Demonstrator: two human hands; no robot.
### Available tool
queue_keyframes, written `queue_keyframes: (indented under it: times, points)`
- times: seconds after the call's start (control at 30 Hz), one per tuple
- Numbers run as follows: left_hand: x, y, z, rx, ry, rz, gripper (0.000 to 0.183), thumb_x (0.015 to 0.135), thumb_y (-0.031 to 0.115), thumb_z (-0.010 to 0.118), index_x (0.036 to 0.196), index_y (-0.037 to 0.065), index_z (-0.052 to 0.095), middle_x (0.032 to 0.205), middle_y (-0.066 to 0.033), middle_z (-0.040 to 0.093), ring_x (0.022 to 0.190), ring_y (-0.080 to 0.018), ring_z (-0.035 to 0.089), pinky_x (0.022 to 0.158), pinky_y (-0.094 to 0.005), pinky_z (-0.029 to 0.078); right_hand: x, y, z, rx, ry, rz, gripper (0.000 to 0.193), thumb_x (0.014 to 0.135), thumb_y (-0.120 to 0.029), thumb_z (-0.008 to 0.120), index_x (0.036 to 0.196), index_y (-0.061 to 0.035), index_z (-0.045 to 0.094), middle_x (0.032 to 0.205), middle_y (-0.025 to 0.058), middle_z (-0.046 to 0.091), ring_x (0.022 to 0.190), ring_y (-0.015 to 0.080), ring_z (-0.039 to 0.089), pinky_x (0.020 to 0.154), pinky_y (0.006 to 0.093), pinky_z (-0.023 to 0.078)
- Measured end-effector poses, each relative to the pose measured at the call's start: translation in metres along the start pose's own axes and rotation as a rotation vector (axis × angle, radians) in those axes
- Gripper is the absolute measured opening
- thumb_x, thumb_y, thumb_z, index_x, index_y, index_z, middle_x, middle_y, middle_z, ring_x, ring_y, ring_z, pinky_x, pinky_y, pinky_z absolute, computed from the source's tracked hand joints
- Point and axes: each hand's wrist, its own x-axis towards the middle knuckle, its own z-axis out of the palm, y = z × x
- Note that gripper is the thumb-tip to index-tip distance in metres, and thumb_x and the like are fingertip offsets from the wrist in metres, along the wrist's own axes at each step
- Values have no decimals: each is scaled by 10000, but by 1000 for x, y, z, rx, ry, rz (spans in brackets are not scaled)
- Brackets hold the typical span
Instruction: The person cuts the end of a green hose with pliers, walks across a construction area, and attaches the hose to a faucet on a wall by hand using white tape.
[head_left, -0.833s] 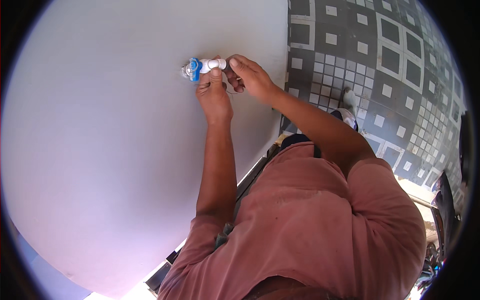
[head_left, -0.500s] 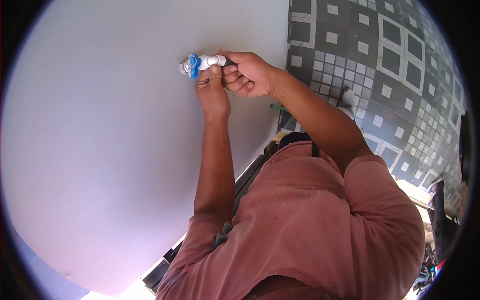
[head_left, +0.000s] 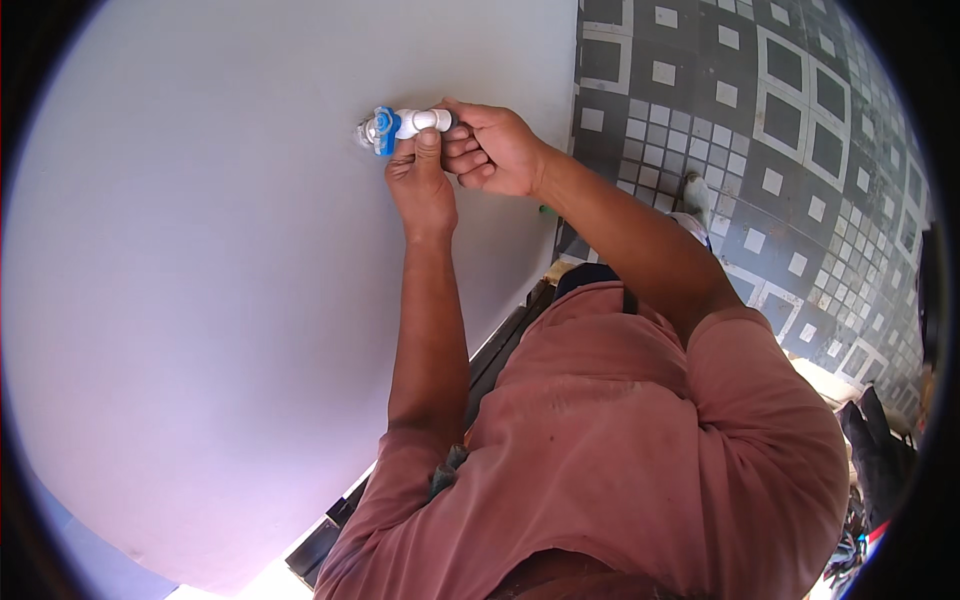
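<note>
A small white plastic tap with a blue handle sticks out of a pale grey wall, with a metal fitting at its wall end. My left hand reaches up from below and pinches the tap's white body between thumb and fingers. My right hand comes in from the right and closes its fingers around the tap's outer end. Both forearms stretch up from my pink shirt.
A dark tiled floor with light square patterns fills the right side. A foot in a light shoe stands on it. Dark bags and clutter lie at the far right. A dark strip runs along the wall's base.
My right hand has slid along and closed over the tap's outer end; earlier its fingers were looser beside it. My left hand keeps its pinch on the tap.
</note>
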Motion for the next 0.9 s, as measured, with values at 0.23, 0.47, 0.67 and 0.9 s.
queue_keyframes:
  times: [0.23, 0.47, 0.67, 0.9]
  points:
    - [-6, 10, -1, -58, -1, -194, 282, 966, 300, 624, 1034, 33, 682, 733, 3, 597, 705, -80, 574, 651, -243, 509, -14, 18, 24, 33, 174, -158, 355, 1019, -414, 436, 875, -111, 550, 750, -36, 397, 597, 87, 334, 495, 254, 309]
    - [-1, 2, -1, 20, -27, 32, 343, 983, 316, 594, 1097, 3, 673, 827, 1, 607, 674, -61, 526, 579, -206, 451, -26, 17, 28, -18, 229, -306, 283, 1010, -323, 521, 1054, -59, 614, 858, 2, 508, 690, 104, 451, 603, 268, 387]
    - [-4, 4, 2, -19, -3, -32, 347, 979, 323, 601, 1110, 10, 676, 854, 22, 615, 735, -61, 517, 638, -220, 426, -22, 13, 20, -14, 133, -330, 254, 987, -290, 575, 1058, -49, 614, 862, 12, 560, 722, 110, 491, 645, 274, 419]
    - [-1, -10, -3, 38, -14, -10, 381, 976, 329, 604, 1165, 1, 652, 859, 13, 622, 771, -75, 543, 703, -226, 449, -17, 9, 17, -183, 196, -293, 310, 1013, -359, 511, 993, -61, 594, 751, -24, 452, 582, 79, 391, 497, 238, 313]
